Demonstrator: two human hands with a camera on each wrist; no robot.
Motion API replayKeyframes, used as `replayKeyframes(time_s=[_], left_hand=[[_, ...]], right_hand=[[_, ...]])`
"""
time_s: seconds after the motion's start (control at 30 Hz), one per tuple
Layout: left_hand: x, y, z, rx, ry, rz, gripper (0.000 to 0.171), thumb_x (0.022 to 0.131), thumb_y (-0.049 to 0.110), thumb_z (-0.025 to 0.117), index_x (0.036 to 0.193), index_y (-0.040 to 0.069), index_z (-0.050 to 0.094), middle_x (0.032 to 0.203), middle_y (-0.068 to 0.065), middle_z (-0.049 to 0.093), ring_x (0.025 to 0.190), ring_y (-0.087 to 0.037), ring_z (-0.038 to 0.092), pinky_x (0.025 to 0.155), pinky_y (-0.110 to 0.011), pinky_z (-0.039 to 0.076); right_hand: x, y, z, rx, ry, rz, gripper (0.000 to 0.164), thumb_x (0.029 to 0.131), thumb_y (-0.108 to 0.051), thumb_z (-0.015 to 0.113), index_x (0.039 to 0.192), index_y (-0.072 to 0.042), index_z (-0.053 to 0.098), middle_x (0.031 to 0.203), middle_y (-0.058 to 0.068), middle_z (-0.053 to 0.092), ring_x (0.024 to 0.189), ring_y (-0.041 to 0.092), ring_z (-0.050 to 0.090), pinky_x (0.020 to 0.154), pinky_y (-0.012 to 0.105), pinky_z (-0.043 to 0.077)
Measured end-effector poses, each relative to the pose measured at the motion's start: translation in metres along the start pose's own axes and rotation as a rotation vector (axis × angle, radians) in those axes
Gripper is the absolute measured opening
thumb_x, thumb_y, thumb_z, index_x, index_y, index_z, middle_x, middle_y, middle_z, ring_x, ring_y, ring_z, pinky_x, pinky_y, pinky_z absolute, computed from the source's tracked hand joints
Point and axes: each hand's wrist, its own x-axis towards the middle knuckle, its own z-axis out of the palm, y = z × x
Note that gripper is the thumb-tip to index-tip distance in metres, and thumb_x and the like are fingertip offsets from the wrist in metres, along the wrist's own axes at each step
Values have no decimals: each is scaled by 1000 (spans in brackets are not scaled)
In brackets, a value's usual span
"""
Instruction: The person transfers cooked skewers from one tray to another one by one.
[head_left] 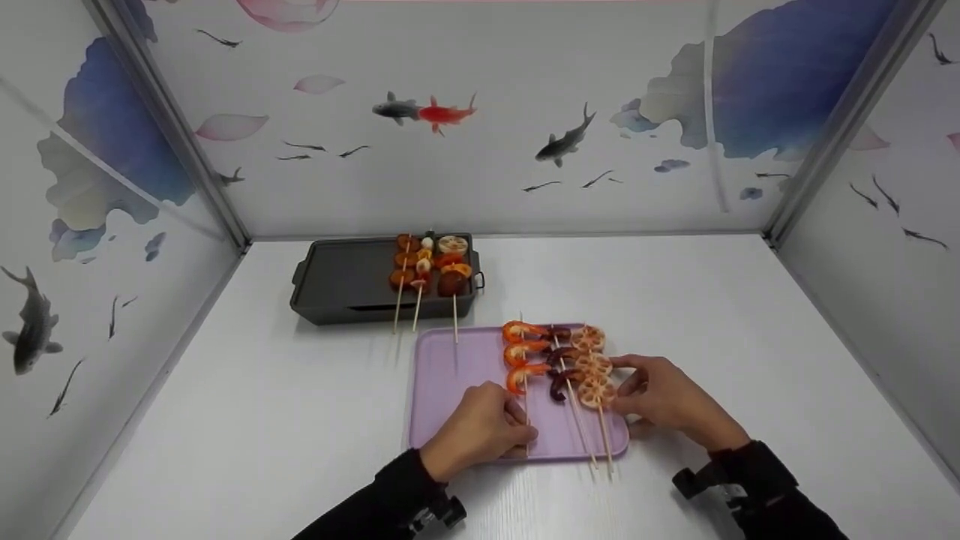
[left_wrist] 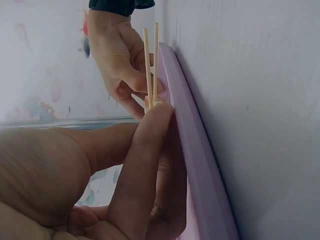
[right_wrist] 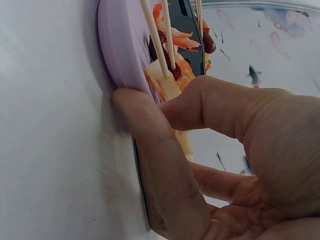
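Observation:
A shrimp skewer, a skewer of dark curled pieces and a lotus root skewer lie side by side on the right half of a lilac tray. My left hand pinches the lower stick of the shrimp skewer at the tray's front edge; its fingertips partly hide the stick. At the tray's right edge, my right hand holds the lotus root slices between thumb and fingers. The right wrist view shows one finger against the tray's rim. Two bare sticks stand out beyond the left fingers.
Behind the tray to the left sits a dark grey grill pan. Several skewers lie on its right side, among them one with round brown slices, their sticks overhanging the front. The white table is bordered by printed panels.

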Motion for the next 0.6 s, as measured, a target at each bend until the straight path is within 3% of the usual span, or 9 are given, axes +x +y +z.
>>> replayKeyframes(time_s=[0.23,0.6], left_hand=[[0,1,3,-47,-6,-23,13,79,17,84,74,12,73,66,4,71,56,-8,67,56,-21,52],[-1,4,11,-133,-52,-58,13,81,22,83,77,14,74,64,0,73,58,-18,72,49,-22,50]], right_hand=[[-2,-1,1,19,1,-23,73,82,-18,82,147,-14,48,102,12,64,87,21,63,65,34,59],[0,1,1,9,10,-19,74,80,-19,82,146,-16,49,101,11,64,86,21,63,65,34,58]])
